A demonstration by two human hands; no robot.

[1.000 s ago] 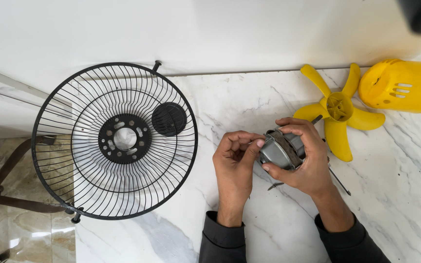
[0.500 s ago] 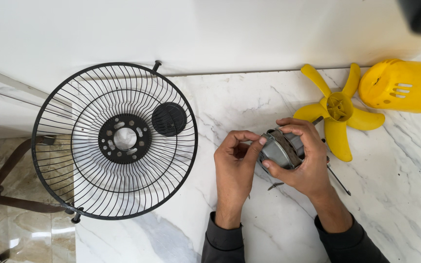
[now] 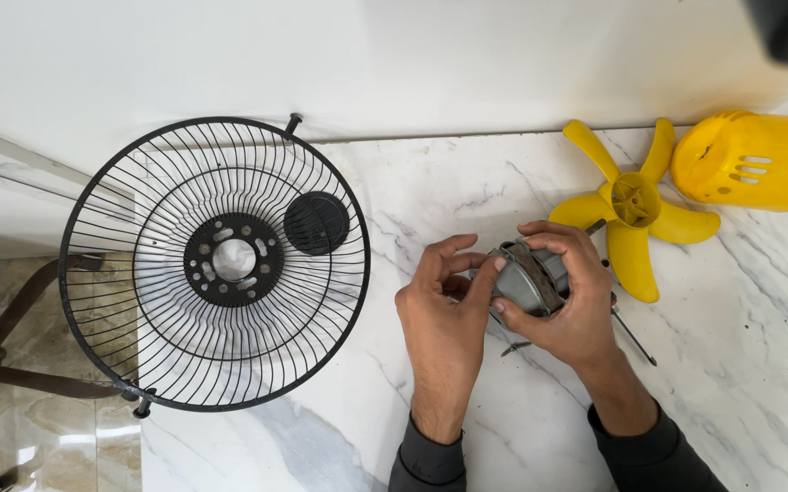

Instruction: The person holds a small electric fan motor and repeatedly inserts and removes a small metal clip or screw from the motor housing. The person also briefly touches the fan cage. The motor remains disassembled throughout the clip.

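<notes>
Both hands meet over the middle of the marble bench (image 3: pixel 430 191), toward its near edge. The right hand (image 3: pixel 571 305) is curled around a small grey fan motor (image 3: pixel 523 278), fingers wrapped over its top and thumb beneath, so the motor is lifted a little off the stone or just resting on it; I cannot tell which. The left hand (image 3: pixel 444 314) is half closed, thumb and forefinger pressed against the motor's left face, bracing or turning something there that its fingers hide.

A thin dark tool (image 3: pixel 633 335), perhaps a screwdriver, lies on the bench just under the right wrist. Toward the far right corner sit a yellow fan blade (image 3: pixel 635 214) and, beyond it, a yellow motor housing (image 3: pixel 758 164), both apart from the hands. At the left edge a black wire guard (image 3: pixel 216 264) overhangs the bench, with a round black cap (image 3: pixel 316 223) lying inside it.

Risks, as I judge them: the motor looks heavy for its size and is held mostly by one hand, so a slackened grip could drop it onto the stone. Any small fastener freed by the left fingertips could roll off the near edge. The guard, hanging past the edge, could tip if nudged.
</notes>
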